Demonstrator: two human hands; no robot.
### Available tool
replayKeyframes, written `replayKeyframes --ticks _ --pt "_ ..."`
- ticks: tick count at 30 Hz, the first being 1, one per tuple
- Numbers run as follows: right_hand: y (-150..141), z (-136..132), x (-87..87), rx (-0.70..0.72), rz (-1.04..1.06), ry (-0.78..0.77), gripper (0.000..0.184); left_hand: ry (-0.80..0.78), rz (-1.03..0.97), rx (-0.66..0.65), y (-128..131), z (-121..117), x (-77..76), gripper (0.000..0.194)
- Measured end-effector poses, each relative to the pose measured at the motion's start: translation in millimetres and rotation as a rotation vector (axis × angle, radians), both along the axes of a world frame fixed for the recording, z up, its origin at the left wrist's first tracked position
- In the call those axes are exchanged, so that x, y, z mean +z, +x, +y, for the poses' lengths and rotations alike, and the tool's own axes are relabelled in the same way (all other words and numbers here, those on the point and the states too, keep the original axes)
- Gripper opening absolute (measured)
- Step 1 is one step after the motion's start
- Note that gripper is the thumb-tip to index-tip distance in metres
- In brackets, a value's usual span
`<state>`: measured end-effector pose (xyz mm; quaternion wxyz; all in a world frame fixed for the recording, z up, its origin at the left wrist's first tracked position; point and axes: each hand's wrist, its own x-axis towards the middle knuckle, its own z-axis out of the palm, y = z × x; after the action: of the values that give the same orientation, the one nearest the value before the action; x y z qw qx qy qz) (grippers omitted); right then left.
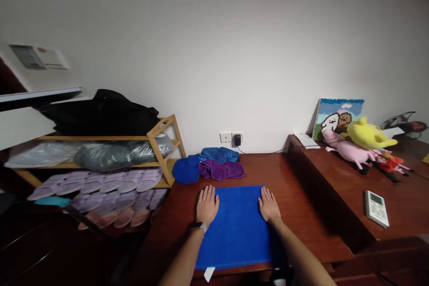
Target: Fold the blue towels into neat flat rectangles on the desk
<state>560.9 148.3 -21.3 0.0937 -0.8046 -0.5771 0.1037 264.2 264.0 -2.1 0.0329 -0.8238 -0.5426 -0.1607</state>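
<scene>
A blue towel (238, 228) lies spread flat on the reddish-brown wooden table (301, 214), with a white label (209, 273) at its near left corner. My left hand (207, 208) rests flat at the towel's far left edge, fingers stretched forward; a watch is on that wrist. At the far right edge, my right hand (269, 205) lies flat with its fingers extended. Neither hand grips anything. Beyond the towel, against the wall, sit a bundled blue cloth (186, 170), a purple cloth (222, 170) and a crumpled lighter blue cloth (218, 155).
Left stands a wooden rack (172, 136) with slippers (125, 181) and a black bag (107, 114). A charger (237, 140) is plugged into the wall, its cable running right. The higher right-hand surface bears plush toys (367, 134), a dog picture (340, 116) and a remote control (376, 208).
</scene>
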Motion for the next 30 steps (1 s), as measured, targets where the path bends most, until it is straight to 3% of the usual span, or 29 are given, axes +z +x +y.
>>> replayKeyframes --ticks 4,8,12,15,19,26,30 --pt "-0.6 0.2 0.9 -0.001 0.009 0.011 0.069 0.004 -0.031 -0.163 33.2 -22.9 10.9 0.06" --pt "-0.3 -0.8 5.4 0.014 0.001 -0.007 0.069 -0.045 -0.048 -0.346 111.8 -54.8 15.9 0.062" --pt "1.3 -3.4 6.7 0.067 -0.047 -0.042 0.067 -0.13 -0.064 -0.442 180.2 -74.3 7.2 0.062" --pt "2.0 -4.0 4.6 0.078 -0.056 -0.029 0.069 -0.203 -0.067 -0.42 194.2 -73.3 -5.7 0.062" --pt "1.5 -1.6 1.4 0.033 -0.019 -0.009 0.067 -0.217 -0.042 -0.378 163.4 -57.7 -17.9 0.065" --pt "2.2 1.2 -4.9 0.001 0.025 0.02 0.07 -0.208 0.054 -0.055 41.6 -8.7 -16.9 0.077" --pt "2.0 0.8 -6.5 0.0 0.006 0.011 0.07 -0.195 0.058 0.01 4.4 4.4 -16.6 0.082"
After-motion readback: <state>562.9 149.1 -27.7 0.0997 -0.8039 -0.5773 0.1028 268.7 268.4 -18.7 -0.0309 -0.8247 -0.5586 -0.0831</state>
